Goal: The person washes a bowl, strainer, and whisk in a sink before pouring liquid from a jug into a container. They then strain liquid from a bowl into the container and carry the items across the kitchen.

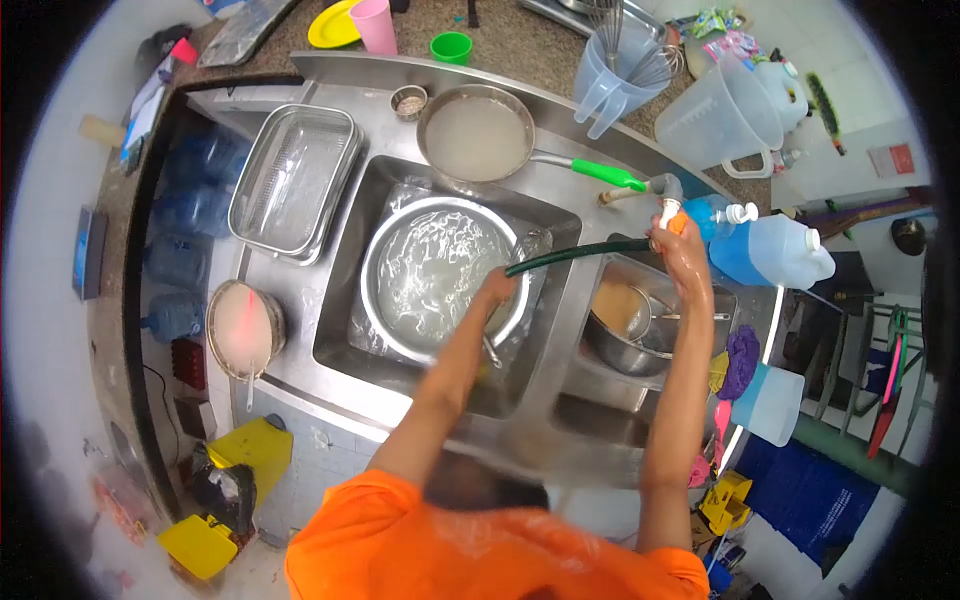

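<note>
A dark green hose (580,256) runs from the tap area at the right to the large round metal basin (373,310). My left hand (495,290) is closed around the hose's free end, over the basin's right rim. Rippling water fills much of the basin, which sits in the left sink (340,335). My right hand (684,252) is raised at the tap, fingers closed around its orange handle (679,222), just below a white fitting (670,208). A metal utensil end (492,350) pokes out below my left hand; its remainder is hidden.
A frying pan (476,135) with cloudy liquid stands behind the sink. Wire-mesh trays (295,180) and a pot (245,330) of cloudy liquid sit left. The right sink holds a metal pot (625,350). Blue-liquid jugs (765,252) and a plastic pitcher (725,115) stand right.
</note>
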Action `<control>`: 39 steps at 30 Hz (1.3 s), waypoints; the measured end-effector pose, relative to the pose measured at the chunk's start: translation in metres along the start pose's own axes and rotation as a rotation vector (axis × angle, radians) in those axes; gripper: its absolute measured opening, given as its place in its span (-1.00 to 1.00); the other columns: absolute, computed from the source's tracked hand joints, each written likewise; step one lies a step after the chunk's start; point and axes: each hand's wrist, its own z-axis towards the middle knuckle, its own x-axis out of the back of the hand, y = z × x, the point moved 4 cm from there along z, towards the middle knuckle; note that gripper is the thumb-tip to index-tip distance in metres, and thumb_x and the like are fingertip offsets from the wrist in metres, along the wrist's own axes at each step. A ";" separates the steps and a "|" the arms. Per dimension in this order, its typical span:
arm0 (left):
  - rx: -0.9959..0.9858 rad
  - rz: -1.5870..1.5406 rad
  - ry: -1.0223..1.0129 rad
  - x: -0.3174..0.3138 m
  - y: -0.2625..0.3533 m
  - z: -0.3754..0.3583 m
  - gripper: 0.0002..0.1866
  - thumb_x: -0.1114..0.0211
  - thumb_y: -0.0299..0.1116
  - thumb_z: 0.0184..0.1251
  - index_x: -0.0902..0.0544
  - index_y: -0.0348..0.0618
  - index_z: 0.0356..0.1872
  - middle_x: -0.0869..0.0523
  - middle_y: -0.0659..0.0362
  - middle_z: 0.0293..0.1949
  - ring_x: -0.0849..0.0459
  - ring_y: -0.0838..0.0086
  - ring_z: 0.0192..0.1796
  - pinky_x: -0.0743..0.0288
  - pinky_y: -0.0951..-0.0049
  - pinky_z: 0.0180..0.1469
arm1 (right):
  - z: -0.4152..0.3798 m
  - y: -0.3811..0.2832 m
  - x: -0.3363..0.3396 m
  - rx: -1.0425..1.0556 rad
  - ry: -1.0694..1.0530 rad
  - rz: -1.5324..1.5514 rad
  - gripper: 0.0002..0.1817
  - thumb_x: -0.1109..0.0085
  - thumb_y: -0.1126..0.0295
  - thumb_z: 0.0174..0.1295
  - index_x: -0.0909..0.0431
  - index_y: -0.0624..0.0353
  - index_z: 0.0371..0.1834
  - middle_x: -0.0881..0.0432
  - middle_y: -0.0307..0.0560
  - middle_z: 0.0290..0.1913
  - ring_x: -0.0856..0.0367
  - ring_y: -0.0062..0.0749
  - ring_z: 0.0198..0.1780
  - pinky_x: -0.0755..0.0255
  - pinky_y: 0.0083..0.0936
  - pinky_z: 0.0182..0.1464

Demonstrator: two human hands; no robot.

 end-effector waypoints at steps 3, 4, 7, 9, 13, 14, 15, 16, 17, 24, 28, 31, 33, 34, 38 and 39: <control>0.181 0.050 -0.143 -0.003 -0.015 0.015 -0.74 -0.15 -0.23 0.29 -0.53 -0.26 -0.23 -0.53 0.10 -0.64 -0.49 0.41 -0.69 -0.38 0.36 -0.67 | 0.004 0.000 0.006 -0.029 -0.146 0.002 -0.38 -0.09 0.57 0.01 -0.18 0.31 0.22 -0.43 -0.27 -0.34 -0.31 -0.66 -0.48 -0.17 -0.69 -0.43; 0.113 0.008 -0.242 -0.009 -0.036 0.031 -0.75 -0.14 -0.25 0.29 -0.54 -0.25 -0.23 -0.51 0.14 -0.65 -0.47 0.44 -0.70 -0.38 0.38 -0.68 | 0.004 -0.002 0.005 -0.060 -0.168 -0.009 -0.42 -0.08 0.58 0.04 -0.20 0.31 0.20 -0.43 -0.21 -0.27 -0.37 -0.59 -0.36 -0.25 -0.65 -0.30; -0.006 -0.284 -0.263 -0.013 -0.032 0.022 -0.77 -0.12 -0.27 0.31 -0.55 -0.24 -0.21 -0.49 0.20 -0.64 -0.43 0.49 -0.70 -0.37 0.43 -0.67 | -0.014 -0.004 -0.014 0.107 0.081 -0.119 -0.46 -0.09 0.55 0.09 -0.22 0.31 0.19 -0.41 -0.11 -0.14 -0.40 -0.48 -0.14 -0.31 -0.56 -0.08; -0.048 -0.537 -0.173 0.000 -0.017 0.000 -0.77 -0.10 -0.27 0.32 -0.55 -0.23 -0.19 -0.50 0.21 -0.62 -0.41 0.52 -0.70 -0.37 0.45 -0.67 | -0.049 0.008 -0.039 0.419 0.549 -0.197 -0.51 -0.09 0.46 0.16 -0.24 0.28 0.17 -0.37 -0.06 -0.03 -0.34 -0.41 0.00 -0.27 -0.46 0.08; 0.171 -0.322 -0.132 0.015 -0.020 -0.025 -0.70 -0.11 -0.22 0.30 -0.56 -0.24 -0.11 -0.57 0.16 -0.50 -0.47 0.51 -0.61 -0.39 0.45 -0.62 | -0.100 0.184 -0.139 0.311 0.430 0.030 -0.77 0.01 0.46 0.26 -0.37 0.27 -0.04 -0.44 -0.14 -0.11 -0.44 -0.45 -0.13 -0.34 -0.54 0.00; 0.198 -0.110 -0.144 0.018 -0.023 -0.029 -0.66 -0.10 -0.20 0.30 -0.56 -0.25 -0.07 -0.60 0.12 -0.46 -0.52 0.47 -0.57 -0.40 0.44 -0.62 | -0.105 0.219 -0.168 0.162 0.368 0.025 -0.72 -0.03 0.45 0.26 -0.39 0.29 0.02 -0.50 -0.11 -0.07 -0.48 -0.40 -0.05 -0.34 -0.51 0.07; 0.220 -0.099 -0.146 0.024 -0.022 -0.045 -0.66 -0.10 -0.20 0.30 -0.56 -0.25 -0.07 -0.60 0.12 -0.46 -0.52 0.47 -0.57 -0.40 0.44 -0.62 | -0.101 0.263 -0.193 -0.018 0.278 0.156 -0.56 -0.17 0.36 0.20 -0.36 0.33 0.11 -0.49 -0.01 0.05 -0.46 -0.35 0.08 -0.30 -0.48 0.15; 0.076 0.012 -0.114 0.032 -0.008 -0.064 -0.61 -0.11 -0.16 0.29 -0.54 -0.29 -0.06 -0.62 0.03 -0.43 -0.58 0.33 -0.50 -0.44 0.34 -0.53 | -0.092 0.272 -0.210 -0.352 0.258 0.146 -0.37 -0.31 0.26 0.10 -0.31 0.36 0.17 -0.45 0.07 0.13 -0.42 -0.29 0.18 -0.26 -0.44 0.23; -0.029 0.114 -0.043 0.030 -0.025 -0.068 -0.58 -0.10 -0.11 0.30 -0.53 -0.33 -0.09 -0.63 -0.11 -0.39 -0.61 0.13 -0.37 -0.45 0.19 -0.38 | -0.076 0.292 -0.224 -0.286 0.216 0.237 -0.38 -0.32 0.20 0.08 -0.35 0.34 0.13 -0.48 0.07 0.07 -0.47 -0.27 0.11 -0.31 -0.42 0.19; 0.095 -0.072 0.052 0.052 -0.038 -0.119 -0.57 0.06 -0.02 0.41 -0.41 -0.28 -0.31 -0.56 0.01 -0.55 -0.54 0.18 -0.55 -0.40 0.24 -0.51 | 0.002 0.322 -0.264 -0.720 -0.081 0.839 -0.60 -0.26 0.08 0.12 -0.50 0.19 -0.21 -0.58 -0.13 -0.35 -0.59 -0.35 -0.32 -0.51 -0.45 -0.17; 0.552 -0.977 -0.288 0.051 -0.021 -0.131 -0.63 0.14 -0.01 0.47 -0.33 -0.06 -0.43 -0.28 0.32 -0.64 -0.16 0.66 -0.73 -0.10 0.62 -0.75 | 0.022 0.377 -0.253 -0.561 0.029 1.172 -0.66 -0.22 0.08 0.16 -0.52 0.14 -0.27 -0.58 -0.18 -0.35 -0.58 -0.41 -0.28 -0.49 -0.49 -0.16; 0.558 -0.891 -0.287 0.039 -0.038 -0.125 -0.60 0.15 0.02 0.46 -0.33 -0.06 -0.44 -0.31 0.31 -0.65 -0.18 0.62 -0.73 -0.12 0.59 -0.76 | 0.031 0.377 -0.241 -0.555 -0.054 0.943 -0.72 -0.06 0.16 0.29 -0.55 0.13 -0.16 -0.57 -0.19 -0.29 -0.54 -0.42 -0.26 -0.45 -0.50 -0.06; 0.575 -0.879 -0.236 0.022 -0.069 -0.109 -0.54 0.19 0.05 0.46 -0.41 -0.16 -0.34 -0.40 0.24 -0.65 -0.31 0.54 -0.72 -0.24 0.52 -0.71 | 0.024 0.343 -0.236 -0.324 -0.305 0.703 -0.73 0.01 0.20 0.31 -0.56 0.12 -0.11 -0.59 -0.19 -0.21 -0.53 -0.41 -0.10 -0.38 -0.46 0.01; 0.487 -0.685 -0.236 0.009 -0.085 -0.098 -0.52 0.17 0.07 0.44 -0.44 -0.21 -0.22 -0.45 0.20 -0.62 -0.38 0.49 -0.69 -0.32 0.49 -0.68 | 0.026 0.362 -0.217 -0.524 -0.130 1.010 -0.72 0.00 0.22 0.30 -0.56 0.12 -0.06 -0.61 -0.19 -0.16 -0.54 -0.40 -0.07 -0.36 -0.45 0.04; 0.320 -0.503 -0.037 0.001 -0.060 -0.079 -0.45 0.06 0.14 0.34 -0.46 -0.17 0.01 -0.51 0.18 -0.53 -0.46 0.49 -0.61 -0.40 0.41 -0.62 | 0.014 0.345 -0.189 -0.277 0.204 1.016 -0.55 0.22 0.19 0.35 -0.37 0.17 0.21 -0.43 -0.03 0.23 -0.28 -0.25 0.30 -0.09 -0.30 0.35; 0.318 -0.491 -0.019 0.006 -0.045 -0.079 -0.51 0.00 0.01 0.32 -0.40 -0.16 0.08 -0.52 0.19 -0.52 -0.47 0.48 -0.59 -0.42 0.40 -0.58 | -0.003 0.288 -0.195 -0.302 0.042 1.241 -0.42 0.32 -0.02 0.36 -0.34 0.20 0.21 -0.29 0.08 0.32 -0.15 -0.20 0.38 0.00 -0.27 0.38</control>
